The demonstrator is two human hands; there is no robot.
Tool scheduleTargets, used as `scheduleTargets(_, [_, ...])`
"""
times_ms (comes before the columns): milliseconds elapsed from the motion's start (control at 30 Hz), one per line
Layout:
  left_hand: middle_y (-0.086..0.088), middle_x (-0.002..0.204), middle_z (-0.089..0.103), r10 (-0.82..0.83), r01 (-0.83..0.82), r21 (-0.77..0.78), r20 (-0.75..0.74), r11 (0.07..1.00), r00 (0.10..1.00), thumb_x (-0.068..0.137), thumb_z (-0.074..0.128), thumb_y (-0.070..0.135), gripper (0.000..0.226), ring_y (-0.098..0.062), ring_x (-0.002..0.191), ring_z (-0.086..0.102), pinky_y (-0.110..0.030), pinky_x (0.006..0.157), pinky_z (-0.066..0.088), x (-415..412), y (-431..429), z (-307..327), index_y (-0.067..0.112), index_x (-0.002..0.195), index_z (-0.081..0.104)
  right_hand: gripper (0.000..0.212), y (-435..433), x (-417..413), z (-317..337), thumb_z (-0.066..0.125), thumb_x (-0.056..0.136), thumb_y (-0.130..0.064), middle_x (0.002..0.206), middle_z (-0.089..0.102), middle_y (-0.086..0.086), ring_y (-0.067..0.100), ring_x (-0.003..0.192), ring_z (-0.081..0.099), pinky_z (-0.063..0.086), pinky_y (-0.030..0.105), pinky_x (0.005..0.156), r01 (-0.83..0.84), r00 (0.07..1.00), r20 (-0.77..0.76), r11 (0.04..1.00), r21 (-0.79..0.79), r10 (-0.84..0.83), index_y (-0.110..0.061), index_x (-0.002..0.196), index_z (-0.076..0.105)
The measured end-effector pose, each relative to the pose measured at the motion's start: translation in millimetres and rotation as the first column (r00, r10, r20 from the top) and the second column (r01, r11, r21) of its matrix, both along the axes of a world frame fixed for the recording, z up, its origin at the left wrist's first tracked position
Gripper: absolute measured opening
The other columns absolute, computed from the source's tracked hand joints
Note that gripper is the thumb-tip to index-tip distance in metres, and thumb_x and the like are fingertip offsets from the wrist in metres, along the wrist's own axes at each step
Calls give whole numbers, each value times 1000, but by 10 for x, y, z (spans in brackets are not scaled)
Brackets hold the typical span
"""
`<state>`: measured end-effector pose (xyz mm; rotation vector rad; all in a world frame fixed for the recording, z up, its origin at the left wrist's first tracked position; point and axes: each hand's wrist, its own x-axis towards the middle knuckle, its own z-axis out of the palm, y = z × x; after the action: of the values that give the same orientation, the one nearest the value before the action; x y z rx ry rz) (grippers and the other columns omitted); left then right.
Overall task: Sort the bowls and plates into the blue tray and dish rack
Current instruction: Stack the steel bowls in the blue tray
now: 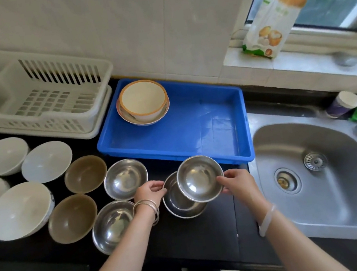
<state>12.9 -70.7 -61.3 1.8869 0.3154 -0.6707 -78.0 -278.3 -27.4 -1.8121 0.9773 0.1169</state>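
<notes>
Countertop (201, 238), black, stretching beneath both hands and out to either side of the fingers. Stainless sink (324, 193) off to the right of the right-hand fingers, with drain and strainer plug (315, 161) in its floor. White plastic dish rack (65, 127) far beyond and to the left of the left-hand fingers, against the tiled wall. Blue tray (195, 127) straight beyond the fingertips, near edge just past the raised bowl, two cream bowls (143, 101) with orange rims nested in its far left corner. White bowls (21, 210), several, upright, well to the left of the left-hand fingers, toward the countertop's left end. Brown bowls (85, 174), two, upright, between the white ones and the steel ones. Loose steel bowls (125, 178), two, just left of the left-hand fingers: one beyond the knuckles, the other beside the wrist. Lower steel bowl (180, 206) on the countertop between the two hands, left rim pinched by thumb and fingers (158, 186) of the left hand (149, 191). Upper steel bowl (200, 179) tilted toward the camera, raised over the far right part of the lower one, right rim gripped between curled thumb and fingers of the right hand (237, 182); contact between the two bowls impossible to tell. Both outside tray and rack, close to the tray's front edge. Silver bangles (146, 208) on the left wrist, pale bracelet (267, 219) on the right.
</notes>
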Motion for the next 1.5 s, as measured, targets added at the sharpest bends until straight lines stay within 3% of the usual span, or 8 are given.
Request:
scheduleTargets(167, [-19,117,60,92,-182,-251,-330,951,939,89,54,4,33,-23,90,59,-35,69,52,-78,8,19,2,121,54,10,138,-40,-12,67,79,-22,66,69,-6,-1,51,64,44,10,48,-27,999,-43,998,-64,24,-21,69,69])
scheduleTargets(333, [-17,121,59,66,-203,-328,-383,923,921,92,50,9,34,-26,100,59,-40,78,51,-92,65,7,6,126,51,7,281,-66,-39,69,79,-22,69,70,-5,2,57,66,43,9,49,-32,998,-64,995,-89,27,-22,72,69])
scheduleTargets(467, [-18,123,59,31,-175,-350,-379,920,925,91,51,7,35,-30,110,59,-40,78,52,-96,91,-20,5,126,51,8,344,-70,-86,72,78,-23,71,68,-4,3,59,65,39,6,44,-14,997,-79,993,-120,4,-21,72,67])
scheduleTargets(667, [-20,125,57,-15,-133,-367,-373,921,928,90,52,4,34,-31,112,58,-37,73,52,-71,107,-54,5,125,52,14,373,-100,-246,74,78,-24,81,67,-1,13,65,66,53,23,56,103,991,-80,989,-102,-112,-24,79,60])
scheduleTargets(900, [-17,128,56,0,-154,-363,-390,919,921,90,53,5,37,-32,112,57,-39,74,52,-125,70,-72,7,127,49,17,321,-132,-389,70,84,-20,96,72,9,23,76,74,59,30,61,228,973,-41,898,376,-229,-18,100,67])
scheduleTargets(1200, [-11,124,58,19,-147,-378,-321,914,947,90,54,8,37,-26,104,61,-34,69,56,-135,-1,16,12,127,51,20,228,-94,-302,72,82,-23,94,72,10,22,77,74,60,31,62,205,973,25,909,362,-229,-18,101,67])
scheduleTargets(1300, [-5,112,62,29,-149,-427,-273,892,962,90,54,8,32,-16,91,63,-27,59,57,-24,-72,150,14,121,54,16,128,1,-118,73,82,-21,88,73,13,25,74,73,59,31,62,189,966,94,906,378,-241,-15,97,70])
scheduleTargets(1500, [-1,103,67,56,-149,-512,-193,846,980,88,58,15,14,-16,93,65,-26,59,58,378,-402,446,18,102,60,17,-234,408,237,70,84,-23,78,70,5,18,64,69,57,24,58,126,955,195,903,411,-222,-12,97,67])
